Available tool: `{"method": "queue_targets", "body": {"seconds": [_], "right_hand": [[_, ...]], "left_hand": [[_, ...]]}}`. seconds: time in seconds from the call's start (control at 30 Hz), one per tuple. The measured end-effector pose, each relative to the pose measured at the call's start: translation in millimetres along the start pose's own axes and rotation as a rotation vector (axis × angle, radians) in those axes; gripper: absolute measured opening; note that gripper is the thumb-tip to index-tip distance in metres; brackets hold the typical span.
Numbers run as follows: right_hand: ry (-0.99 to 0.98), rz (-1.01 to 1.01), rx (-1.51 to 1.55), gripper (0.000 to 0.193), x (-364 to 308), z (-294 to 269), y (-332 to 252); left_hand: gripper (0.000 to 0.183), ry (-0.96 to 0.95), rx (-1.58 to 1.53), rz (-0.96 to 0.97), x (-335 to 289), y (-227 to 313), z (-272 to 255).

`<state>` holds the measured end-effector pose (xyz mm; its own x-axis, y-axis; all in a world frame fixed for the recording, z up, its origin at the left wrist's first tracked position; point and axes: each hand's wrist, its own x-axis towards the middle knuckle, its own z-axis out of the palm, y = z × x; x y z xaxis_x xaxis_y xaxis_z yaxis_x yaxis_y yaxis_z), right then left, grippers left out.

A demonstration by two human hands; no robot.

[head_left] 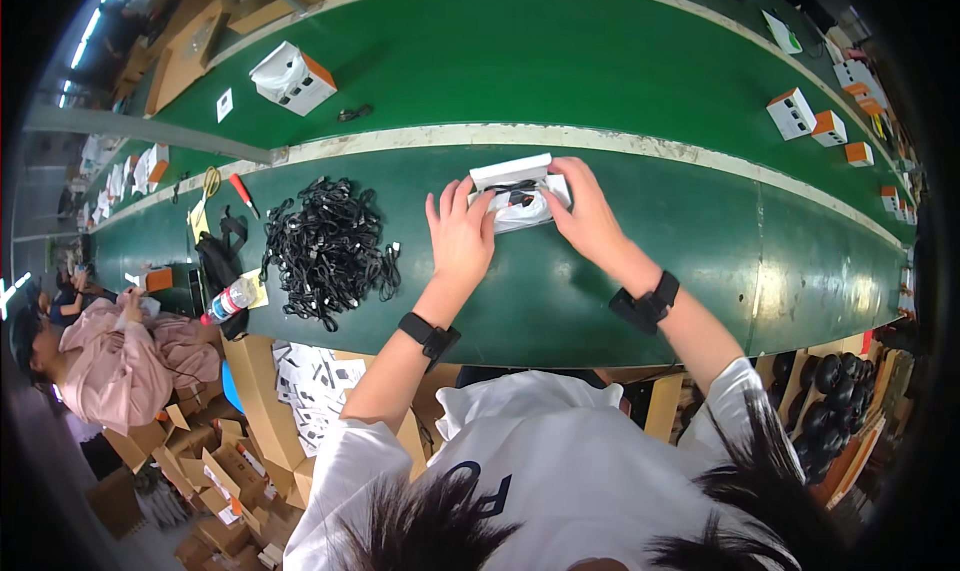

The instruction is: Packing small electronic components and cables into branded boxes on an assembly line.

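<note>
A small white box (512,172) stands on the green table in front of me, its lid flap raised at the far side. A black cable (517,187) and a clear or white plastic bag (522,213) show inside it. My left hand (462,233) grips the box's left side, with some fingertips bent in over its opening. Around the right side, my right hand (588,214) is closed, its thumb at the near right corner. Left of my left hand lies a big heap of black cables (325,251). What is under my fingertips is hidden.
Scissors (211,183), a red-handled tool (243,193) and a bottle (230,300) lie left of the heap. Beyond a pale ledge runs a green belt (520,51) carrying white-and-orange boxes (297,81). Cartons (255,396) stand below the table; a person in pink (120,361) sits at left.
</note>
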<state>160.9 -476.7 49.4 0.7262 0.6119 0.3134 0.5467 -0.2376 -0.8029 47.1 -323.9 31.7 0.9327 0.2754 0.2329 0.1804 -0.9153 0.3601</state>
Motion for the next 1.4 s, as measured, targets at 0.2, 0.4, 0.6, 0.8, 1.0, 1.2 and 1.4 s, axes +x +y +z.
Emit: {"method": "queue_targets", "body": {"seconds": [0.2,0.4,0.6,0.8,1.0,1.2,1.4], "right_hand": [[0.150,0.093,0.139,0.040,-26.0,22.4,14.1],[-0.004,-0.024,0.018,0.034,-27.0,22.3,13.8],[-0.094,-0.101,-0.173,0.037,-23.7,23.9,26.2],[0.149,0.274,0.501,0.050,-14.0,35.9,25.4],[-0.230,-0.045,0.153,0.041,-8.2,21.7,49.2],[-0.466,0.083,0.282,0.034,-0.4,-1.4,31.7],[-0.479,0.016,0.266,0.032,-2.7,2.1,50.8]], "left_hand": [[0.042,0.159,-0.719,-0.173,-14.7,13.2,12.1],[0.041,0.087,-0.389,-0.129,-14.5,12.0,18.3],[0.030,0.080,-0.156,-0.094,-8.4,3.9,23.2],[0.034,0.310,-0.572,-0.186,-9.5,7.3,33.9],[0.048,0.200,-0.689,0.020,-14.9,0.2,29.6],[0.039,0.027,-0.511,0.073,-15.2,-14.8,21.9],[0.041,0.079,-0.316,0.207,-15.9,-17.0,29.3]]}}
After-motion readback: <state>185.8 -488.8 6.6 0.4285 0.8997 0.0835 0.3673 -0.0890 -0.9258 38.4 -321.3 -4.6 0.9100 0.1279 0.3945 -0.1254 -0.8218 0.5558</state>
